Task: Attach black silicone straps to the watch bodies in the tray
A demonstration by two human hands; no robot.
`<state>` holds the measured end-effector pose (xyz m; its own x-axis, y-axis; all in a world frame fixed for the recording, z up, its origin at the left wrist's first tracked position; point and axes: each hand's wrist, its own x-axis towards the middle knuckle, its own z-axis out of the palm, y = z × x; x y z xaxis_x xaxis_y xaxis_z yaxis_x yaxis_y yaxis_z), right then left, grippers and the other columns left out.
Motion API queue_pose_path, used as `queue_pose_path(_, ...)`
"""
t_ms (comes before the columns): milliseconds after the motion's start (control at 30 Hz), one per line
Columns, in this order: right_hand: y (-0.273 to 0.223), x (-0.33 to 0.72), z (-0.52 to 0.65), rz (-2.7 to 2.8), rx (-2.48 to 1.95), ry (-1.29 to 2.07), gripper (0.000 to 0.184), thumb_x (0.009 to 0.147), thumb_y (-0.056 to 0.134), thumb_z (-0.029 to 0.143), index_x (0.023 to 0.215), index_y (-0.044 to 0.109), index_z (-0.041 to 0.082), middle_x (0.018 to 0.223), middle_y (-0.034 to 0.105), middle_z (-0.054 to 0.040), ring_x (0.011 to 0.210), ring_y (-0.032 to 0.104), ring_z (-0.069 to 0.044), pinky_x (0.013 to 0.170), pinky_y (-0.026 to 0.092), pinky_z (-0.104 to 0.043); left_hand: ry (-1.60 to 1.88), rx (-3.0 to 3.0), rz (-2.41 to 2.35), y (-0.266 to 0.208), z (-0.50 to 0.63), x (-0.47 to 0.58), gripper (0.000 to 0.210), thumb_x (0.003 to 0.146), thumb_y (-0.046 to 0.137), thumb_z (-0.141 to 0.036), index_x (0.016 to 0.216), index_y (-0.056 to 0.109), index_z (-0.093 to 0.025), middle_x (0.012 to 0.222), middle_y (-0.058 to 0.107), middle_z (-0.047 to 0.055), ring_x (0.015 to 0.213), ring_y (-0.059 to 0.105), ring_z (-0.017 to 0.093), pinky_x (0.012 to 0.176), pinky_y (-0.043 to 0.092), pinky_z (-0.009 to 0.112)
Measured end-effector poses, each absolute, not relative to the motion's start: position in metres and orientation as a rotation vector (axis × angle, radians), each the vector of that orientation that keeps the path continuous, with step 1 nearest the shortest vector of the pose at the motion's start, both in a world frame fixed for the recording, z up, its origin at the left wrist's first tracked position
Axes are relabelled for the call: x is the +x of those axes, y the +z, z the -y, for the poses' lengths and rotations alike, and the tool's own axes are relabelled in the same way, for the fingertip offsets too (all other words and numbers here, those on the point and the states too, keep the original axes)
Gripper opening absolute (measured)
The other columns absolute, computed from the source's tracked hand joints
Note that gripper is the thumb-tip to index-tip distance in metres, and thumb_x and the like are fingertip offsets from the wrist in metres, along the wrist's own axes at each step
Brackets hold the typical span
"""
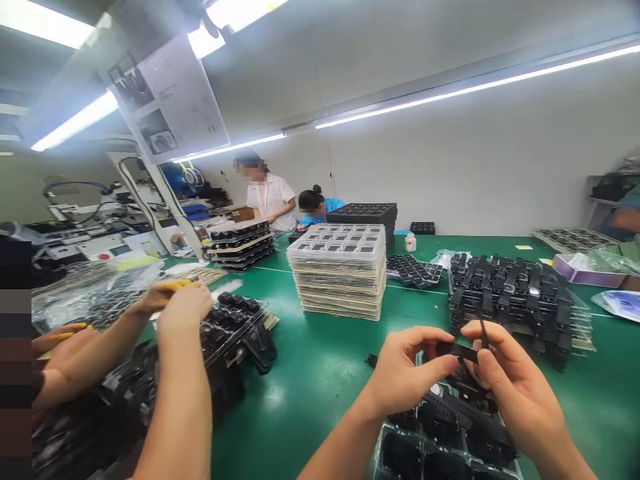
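Between my hands is a black watch strap (pixel 466 352), raised over a clear plastic tray (pixel 379 445). My left hand (pixel 407 370) pinches one part of it between thumb and fingers. With thumb and forefinger, my right hand (pixel 520 383) grips another part, where a thin piece sticks upward. Black watches with straps (pixel 445 410) lie in the tray's compartments just below my hands. The dark rectangular pieces in the nearest compartments are hard to make out. Whether the held strap is joined to a watch below cannot be seen.
Stacked trays of black watches (pixel 515 293) stand at the right, beyond my right hand. A tall stack of clear trays (pixel 340 273) is mid-table. At left, a co-worker's arms (pixel 183 373) reach over more watches (pixel 235 310). Two other people sit or stand farther back.
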<state>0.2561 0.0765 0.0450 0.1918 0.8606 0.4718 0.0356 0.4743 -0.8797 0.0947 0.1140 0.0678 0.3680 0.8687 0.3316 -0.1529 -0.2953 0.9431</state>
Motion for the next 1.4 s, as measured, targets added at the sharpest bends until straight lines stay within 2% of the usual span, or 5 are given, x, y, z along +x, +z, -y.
queue_pose_path(167, 0.042, 0.252, -0.074, 1.216, -0.825, 0.523, 0.068, 0.099, 0.06, 0.036, 0.158, 0.026, 0.046, 0.087, 0.056, 0.0022, 0.07, 0.055, -0.016, 0.061, 0.046, -0.025, 1.12, 1.639, -0.677, 0.073, -0.111, 0.092, 0.037, 0.076, 0.082, -0.034, 0.107, 0.076, -0.014, 0.088, 0.071, 0.008, 0.079, 0.061, 0.018, 0.075, 0.05, 0.03)
queue_pose_path(400, 0.037, 0.263, -0.075, 1.311, -0.881, 0.355, 0.05, 0.099, 0.06, 0.032, 0.148, 0.05, 0.042, 0.085, 0.055, 0.0009, 0.069, 0.054, -0.016, 0.064, 0.049, -0.028, 1.098, 1.679, -0.686, 0.076, -0.11, 0.093, 0.032, 0.076, 0.082, -0.034, 0.1, 0.078, -0.014, 0.086, 0.071, 0.008, 0.079, 0.062, 0.018, 0.075, 0.051, 0.031)
queue_pose_path(667, 0.046, 0.248, -0.073, 1.153, -0.881, 0.321, 0.024, 0.104, 0.053, 0.038, 0.091, 0.068, 0.025, 0.093, 0.062, -0.0056, 0.079, 0.056, -0.021, 0.059, 0.045, -0.028, 1.146, 1.616, -0.646, 0.074, -0.111, 0.094, 0.028, 0.075, 0.082, -0.029, 0.098, 0.077, -0.015, 0.085, 0.071, 0.006, 0.077, 0.061, 0.017, 0.074, 0.05, 0.029)
queue_pose_path(1100, 0.051, 0.261, -0.086, 1.641, -0.811, 0.336, 0.024, 0.102, 0.056, 0.026, 0.119, 0.072, 0.032, 0.107, 0.067, -0.0051, 0.098, 0.065, -0.022, 0.082, 0.054, -0.031, 1.178, 1.61, -0.698, 0.073, -0.116, 0.09, 0.024, 0.075, 0.075, -0.014, 0.099, 0.079, -0.018, 0.087, 0.07, 0.005, 0.082, 0.059, 0.018, 0.081, 0.048, 0.031)
queue_pose_path(1400, 0.03, 0.25, -0.088, 1.161, -0.858, 0.524, 0.025, 0.102, 0.057, 0.042, 0.103, 0.073, 0.022, 0.096, 0.066, -0.0075, 0.06, 0.056, -0.015, 0.048, 0.046, -0.025, 1.233, 1.136, -0.39, 0.046, -0.108, 0.123, 0.047, 0.076, 0.087, -0.038, 0.116, 0.067, -0.023, 0.108, 0.072, 0.005, 0.095, 0.064, 0.016, 0.088, 0.049, 0.026)
